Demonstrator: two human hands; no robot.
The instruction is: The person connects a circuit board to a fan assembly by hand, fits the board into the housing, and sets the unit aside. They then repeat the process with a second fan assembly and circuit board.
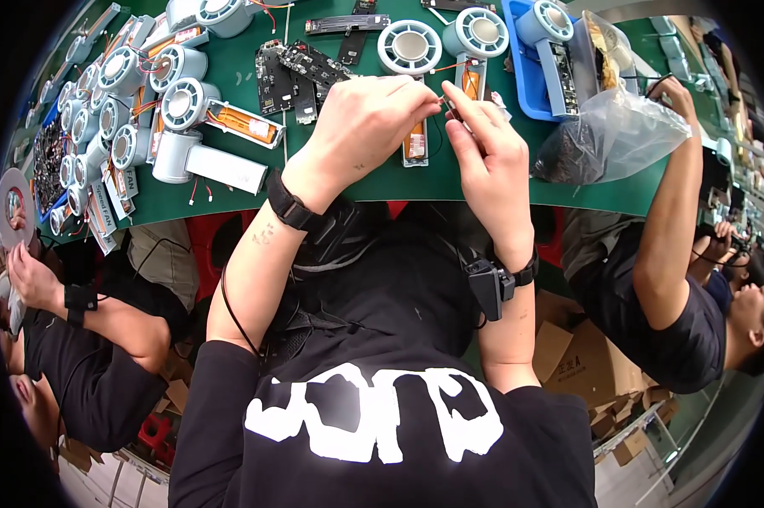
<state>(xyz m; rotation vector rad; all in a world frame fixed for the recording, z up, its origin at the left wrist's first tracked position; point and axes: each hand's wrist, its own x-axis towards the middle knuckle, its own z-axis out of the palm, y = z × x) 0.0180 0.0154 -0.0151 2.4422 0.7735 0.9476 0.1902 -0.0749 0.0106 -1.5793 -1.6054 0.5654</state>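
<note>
My left hand [366, 121] and my right hand [486, 151] meet above the green table [373, 182], fingertips pinched together on a small thin part [444, 102] too small to make out. Under the hands lies a fan unit with a round light-blue head [409, 46] and an open handle showing an orange battery [415, 142]. A second such unit [477, 35] lies beside it, to the right. Several black circuit boards [293, 72] lie just left of my left hand.
Rows of light-blue fan heads [119, 93] fill the table's left side. A blue tray [530, 72] and a clear plastic bag [619, 131] stand at the right, where another person's arm [674, 203] reaches. A second person [77, 330] sits at left.
</note>
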